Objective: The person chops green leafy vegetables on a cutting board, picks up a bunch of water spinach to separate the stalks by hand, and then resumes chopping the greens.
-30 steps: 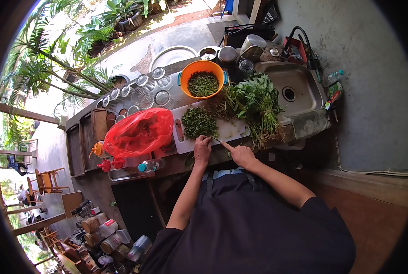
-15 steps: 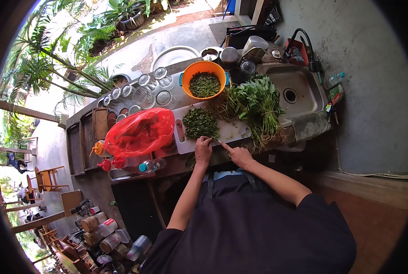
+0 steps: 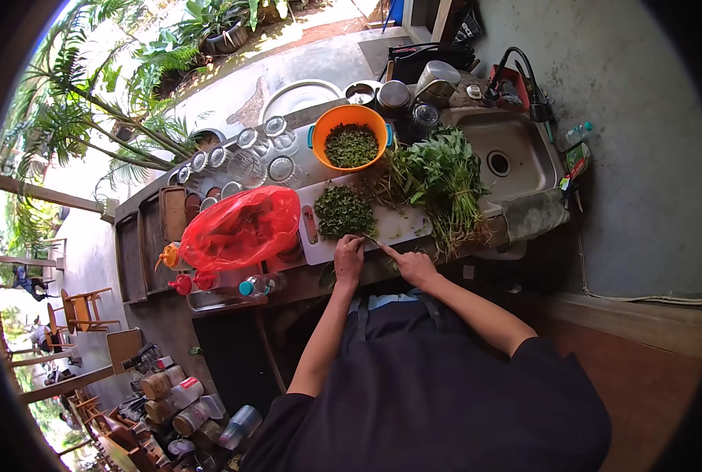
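A white cutting board (image 3: 402,224) lies on the counter with a pile of chopped greens (image 3: 341,211) on its left half. My left hand (image 3: 349,258) rests at the board's near edge, its fingers curled down onto the edge of that pile. Just to its right, my right hand (image 3: 412,266) grips a knife (image 3: 373,241). The index finger lies along the thin blade, which points at the left fingertips. A bundle of uncut leafy stems (image 3: 444,182) lies across the board's right end. Behind the board stands an orange colander (image 3: 350,135) with more chopped greens in it.
A red plastic bag (image 3: 241,228) bulges left of the board, with several upturned glasses (image 3: 250,161) behind it. A steel sink (image 3: 504,153) is at the right, with pots and a kettle (image 3: 436,80) behind it. Squeeze bottles (image 3: 180,271) and a water bottle (image 3: 258,285) stand at the near left.
Both hands stay at the board's near edge; the right hand and blade shift only slightly beside the left fingertips. Nothing else has moved.
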`<action>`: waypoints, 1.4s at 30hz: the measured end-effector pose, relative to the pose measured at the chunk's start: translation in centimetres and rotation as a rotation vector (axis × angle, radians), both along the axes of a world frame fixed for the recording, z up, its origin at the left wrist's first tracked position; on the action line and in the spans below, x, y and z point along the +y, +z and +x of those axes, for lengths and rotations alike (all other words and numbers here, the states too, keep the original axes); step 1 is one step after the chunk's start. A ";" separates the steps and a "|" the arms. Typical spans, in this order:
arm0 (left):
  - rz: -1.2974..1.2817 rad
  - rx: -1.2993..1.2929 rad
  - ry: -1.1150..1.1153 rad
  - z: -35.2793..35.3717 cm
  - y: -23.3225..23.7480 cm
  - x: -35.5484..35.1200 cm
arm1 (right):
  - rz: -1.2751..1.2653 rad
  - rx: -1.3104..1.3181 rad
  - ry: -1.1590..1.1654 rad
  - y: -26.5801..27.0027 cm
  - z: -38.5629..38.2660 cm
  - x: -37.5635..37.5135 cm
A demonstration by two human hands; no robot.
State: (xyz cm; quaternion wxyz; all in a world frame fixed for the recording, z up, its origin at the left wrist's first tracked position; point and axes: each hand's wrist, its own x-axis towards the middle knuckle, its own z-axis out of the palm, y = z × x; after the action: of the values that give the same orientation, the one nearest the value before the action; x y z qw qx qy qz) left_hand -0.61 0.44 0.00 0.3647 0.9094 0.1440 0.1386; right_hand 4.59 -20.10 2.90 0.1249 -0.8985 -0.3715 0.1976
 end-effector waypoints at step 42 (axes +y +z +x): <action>-0.065 0.014 0.011 0.8 -0.9 0.4 | -0.021 0.091 -0.042 0.9 -0.4 -1.1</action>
State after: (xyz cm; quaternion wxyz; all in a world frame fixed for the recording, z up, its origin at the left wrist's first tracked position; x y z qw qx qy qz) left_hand 0.14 0.83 -0.90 0.3921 0.8973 0.1560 0.1296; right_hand 4.23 -21.20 3.84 0.1365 -0.8975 -0.3443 0.2393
